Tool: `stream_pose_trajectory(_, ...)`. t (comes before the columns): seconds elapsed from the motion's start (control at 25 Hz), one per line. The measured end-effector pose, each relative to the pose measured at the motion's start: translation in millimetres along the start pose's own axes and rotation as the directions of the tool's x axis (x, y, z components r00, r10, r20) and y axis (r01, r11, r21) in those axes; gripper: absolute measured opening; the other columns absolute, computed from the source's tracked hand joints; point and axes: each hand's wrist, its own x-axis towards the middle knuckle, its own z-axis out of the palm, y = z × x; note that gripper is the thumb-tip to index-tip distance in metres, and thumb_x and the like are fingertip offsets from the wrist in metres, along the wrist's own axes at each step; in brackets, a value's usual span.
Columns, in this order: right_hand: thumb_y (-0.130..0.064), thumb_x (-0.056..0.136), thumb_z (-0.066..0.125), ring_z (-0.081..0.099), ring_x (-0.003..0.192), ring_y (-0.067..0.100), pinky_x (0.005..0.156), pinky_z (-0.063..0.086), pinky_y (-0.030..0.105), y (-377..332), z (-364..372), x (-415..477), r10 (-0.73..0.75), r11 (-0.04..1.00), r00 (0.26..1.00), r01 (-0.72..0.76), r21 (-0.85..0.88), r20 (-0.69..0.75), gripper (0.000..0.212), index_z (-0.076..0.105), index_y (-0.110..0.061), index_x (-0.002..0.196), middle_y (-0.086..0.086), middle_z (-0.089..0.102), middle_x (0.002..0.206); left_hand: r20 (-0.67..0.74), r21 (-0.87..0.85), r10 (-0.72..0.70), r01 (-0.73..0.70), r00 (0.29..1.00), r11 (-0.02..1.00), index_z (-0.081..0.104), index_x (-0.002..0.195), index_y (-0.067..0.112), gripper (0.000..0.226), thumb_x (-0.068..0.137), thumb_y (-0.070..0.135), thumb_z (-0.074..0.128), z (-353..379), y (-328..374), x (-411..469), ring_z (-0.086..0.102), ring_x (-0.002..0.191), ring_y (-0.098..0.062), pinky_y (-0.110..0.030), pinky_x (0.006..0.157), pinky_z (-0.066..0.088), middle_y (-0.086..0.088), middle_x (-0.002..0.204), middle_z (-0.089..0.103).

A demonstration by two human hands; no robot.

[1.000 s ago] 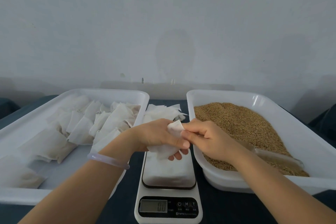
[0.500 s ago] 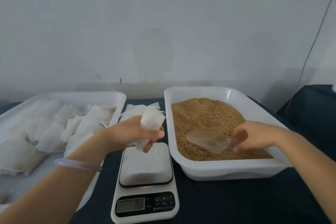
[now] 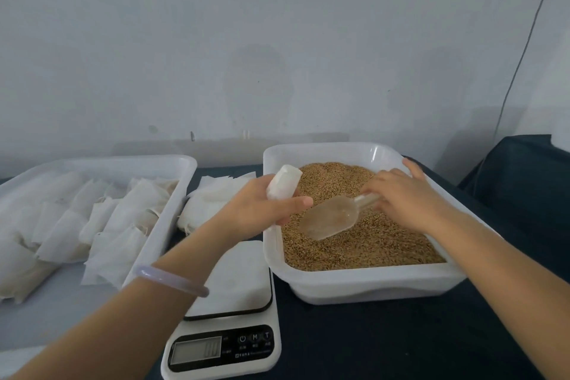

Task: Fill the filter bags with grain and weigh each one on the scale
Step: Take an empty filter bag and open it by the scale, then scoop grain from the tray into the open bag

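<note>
Scooping grain for the bag.
Left grip point(image 3: 262, 207) pinching filter bag point(image 3: 283, 182) mouth-up over grain tray point(image 3: 370, 284), likely so spills fall back; right grip point(image 3: 404, 194) wrapped on clear scoop point(image 3: 330, 220) handle, bowl lying on grain point(image 3: 370, 244).

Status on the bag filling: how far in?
Done: many bags lie in the left tray, seemingly filled. In hand: left hand holds a filter bag at the grain tray; right hand grips the scoop on the grain. Left: fill it, weigh it on the scale, then the stack of empty bags.
</note>
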Motion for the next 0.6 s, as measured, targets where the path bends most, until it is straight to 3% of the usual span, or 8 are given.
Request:
stream_pose_trajectory(0.12,-0.031,0.087,0.061,0.048,0.109,0.003,0.115,0.000,0.040,-2.6,7.6,0.3,0.006,0.976,0.990,-0.037,0.213,0.142,0.019,0.060,-0.042,0.102,-0.026,0.056,0.101,-0.102,-0.059,0.020,-0.026,0.995,0.998,0.062,0.096,0.023,0.024,0.078,0.033,0.074,17.2,-7.4,-0.2,0.062,0.060,0.001,-0.009,0.053,0.046,0.010,0.075,0.066)
stream_pose_trajectory(0.2,-0.031,0.086,0.063,0.051,0.105,0.004,0.114,0.013,0.042,-0.4,13.1,-1.7,0.014,0.939,0.970,-0.096,0.331,0.242,0.018,0.059,-0.044,0.100,-0.027,0.057,0.096,-0.165,-0.031,0.025,-0.031,0.986,0.999,0.063,0.097,0.020,0.027,0.078,0.036,0.073,20.0,-12.5,-1.1,0.063,0.060,0.000,-0.012,0.057,0.048,0.000,0.082,0.067)
stream_pose_trajectory(0.32,-0.029,0.087,0.063,0.053,0.107,0.006,0.104,0.035,0.036,2.6,15.4,-5.2,0.007,0.889,0.940,-0.162,0.429,0.340,0.023,0.059,-0.041,0.107,-0.023,0.059,0.105,-0.160,-0.017,0.026,-0.029,0.987,0.999,0.064,0.093,0.015,0.029,0.078,0.038,0.073,18.4,-15.0,-3.5,0.062,0.061,-0.005,-0.031,0.073,0.054,-0.008,0.086,0.069)
stream_pose_trajectory(0.44,-0.027,0.089,0.061,0.054,0.108,0.007,0.098,0.041,0.033,4.8,11.4,-7.5,-0.014,0.866,0.928,-0.175,0.469,0.372,0.024,0.059,-0.036,0.112,-0.018,0.060,0.111,-0.138,-0.019,0.009,-0.012,0.990,1.000,0.065,0.093,0.014,0.040,0.070,0.045,0.073,19.7,-12.7,-6.5,0.062,0.062,-0.008,-0.039,0.079,0.053,-0.011,0.088,0.069)
stream_pose_trajectory(0.6,-0.026,0.090,0.060,0.056,0.097,0.000,0.088,0.044,0.023,13.6,-3.1,-15.7,0.018,0.810,0.951,-0.195,0.553,0.308,0.024,0.058,-0.034,0.113,-0.018,0.058,0.110,-0.129,-0.024,-0.017,0.014,0.992,1.000,0.064,0.094,0.015,0.035,0.073,0.039,0.077,17.6,-10.5,-3.8,0.061,0.061,-0.005,-0.030,0.071,0.053,-0.009,0.086,0.069)
